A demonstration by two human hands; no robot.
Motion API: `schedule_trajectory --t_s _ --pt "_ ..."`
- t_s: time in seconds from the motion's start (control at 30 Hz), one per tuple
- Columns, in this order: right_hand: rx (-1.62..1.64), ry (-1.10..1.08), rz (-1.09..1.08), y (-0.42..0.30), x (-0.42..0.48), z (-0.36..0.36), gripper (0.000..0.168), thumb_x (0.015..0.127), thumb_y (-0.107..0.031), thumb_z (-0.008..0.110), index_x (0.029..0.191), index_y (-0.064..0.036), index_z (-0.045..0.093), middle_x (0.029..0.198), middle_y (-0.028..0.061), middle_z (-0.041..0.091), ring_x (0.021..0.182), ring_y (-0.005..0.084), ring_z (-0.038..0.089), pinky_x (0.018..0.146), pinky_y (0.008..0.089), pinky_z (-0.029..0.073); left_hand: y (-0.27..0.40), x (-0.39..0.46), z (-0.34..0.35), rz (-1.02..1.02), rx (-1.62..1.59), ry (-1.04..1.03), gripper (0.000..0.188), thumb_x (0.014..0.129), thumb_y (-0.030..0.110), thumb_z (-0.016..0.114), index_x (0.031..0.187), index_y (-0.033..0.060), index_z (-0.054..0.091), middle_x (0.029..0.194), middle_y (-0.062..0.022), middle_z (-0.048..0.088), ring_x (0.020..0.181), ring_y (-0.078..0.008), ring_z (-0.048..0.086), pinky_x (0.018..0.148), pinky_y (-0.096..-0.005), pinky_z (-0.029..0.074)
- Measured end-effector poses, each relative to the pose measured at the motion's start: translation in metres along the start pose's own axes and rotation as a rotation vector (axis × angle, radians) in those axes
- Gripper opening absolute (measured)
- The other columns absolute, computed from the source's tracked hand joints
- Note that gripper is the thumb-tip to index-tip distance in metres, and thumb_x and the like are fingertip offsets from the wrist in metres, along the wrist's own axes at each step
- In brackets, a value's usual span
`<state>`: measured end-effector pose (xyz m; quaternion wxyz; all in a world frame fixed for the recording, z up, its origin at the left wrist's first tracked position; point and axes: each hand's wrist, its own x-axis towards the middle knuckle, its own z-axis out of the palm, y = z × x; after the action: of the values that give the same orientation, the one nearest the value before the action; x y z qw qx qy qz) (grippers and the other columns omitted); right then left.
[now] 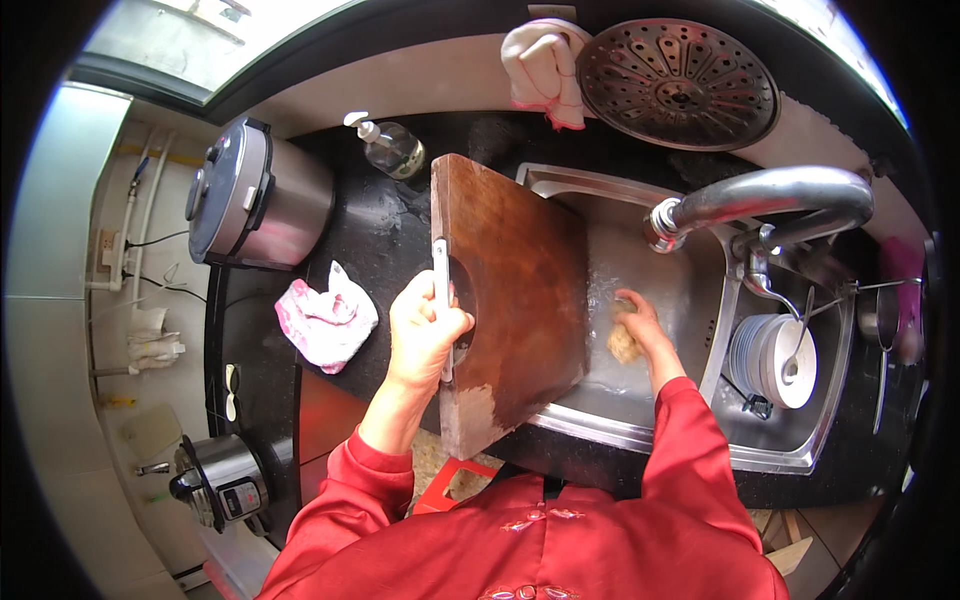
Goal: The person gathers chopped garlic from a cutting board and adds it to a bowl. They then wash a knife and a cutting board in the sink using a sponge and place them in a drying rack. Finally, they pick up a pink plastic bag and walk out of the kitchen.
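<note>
My left hand (424, 330) grips the metal handle on the upper edge of a thick wooden cutting board (517, 300). The board leans, tilted up, with its far edge down in the larger basin of a stainless steel sink (660, 397). Down in that basin, my right hand (637, 322) has its fingers around a tan scrubbing pad (622, 343), whose exact kind I cannot tell. A gap lies between this hand and the board. Wet patches shine on the basin floor under it. The curved metal faucet (780, 196) reaches over the basin from the right.
A stack of white plates (765, 360) with a spoon stands in the smaller basin. Left of the board are a pump bottle (394, 150), a crumpled pink-and-white cloth (328, 319) and an electric cooker (270, 199). Behind the sink leans a perforated metal steamer plate (679, 84) beside a hanging towel (544, 67).
</note>
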<state>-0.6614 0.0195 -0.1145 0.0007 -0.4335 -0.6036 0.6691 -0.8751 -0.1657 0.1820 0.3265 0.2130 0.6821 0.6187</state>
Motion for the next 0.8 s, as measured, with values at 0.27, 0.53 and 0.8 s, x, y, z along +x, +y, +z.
schedule_trajectory --t_s 0.27,0.53,0.8 --pt "-0.067 -0.056 -0.636 -0.161 -0.169 0.083 0.063 0.070 -0.011 0.057 0.130 -0.015 0.038 0.114 0.0185 0.026 0.110 0.0315 0.029 0.098 0.0403 0.025 -0.008 0.001 0.004 -0.039 -0.074 0.056 0.018 0.064 -0.004 0.057 0.074 0.0061 0.046 0.065 0.0041 0.044 0.054 -0.0023 0.042 0.053 -0.0165 0.039" --pt "-0.716 0.056 -0.311 -0.017 -0.044 0.052 0.077 0.071 0.005 0.049 0.135 -0.029 0.023 0.129 0.0224 0.023 0.107 0.0407 0.042 0.093 0.0396 0.038 -0.006 0.007 -0.001 -0.030 -0.016 0.063 0.016 0.065 -0.003 0.056 0.074 0.0065 0.046 0.063 0.0037 0.046 0.052 -0.0025 0.042 0.054 -0.0171 0.042" --pt "-0.713 0.297 0.110 -0.023 -0.021 0.025 0.074 0.068 0.005 0.051 0.131 -0.027 0.030 0.124 0.0129 0.037 0.108 0.0310 0.044 0.091 0.0353 0.039 -0.007 0.004 -0.002 -0.067 -0.032 0.068 0.018 0.065 -0.004 0.055 0.076 0.0062 0.045 0.064 0.0034 0.044 0.053 -0.0026 0.041 0.053 -0.0165 0.040"
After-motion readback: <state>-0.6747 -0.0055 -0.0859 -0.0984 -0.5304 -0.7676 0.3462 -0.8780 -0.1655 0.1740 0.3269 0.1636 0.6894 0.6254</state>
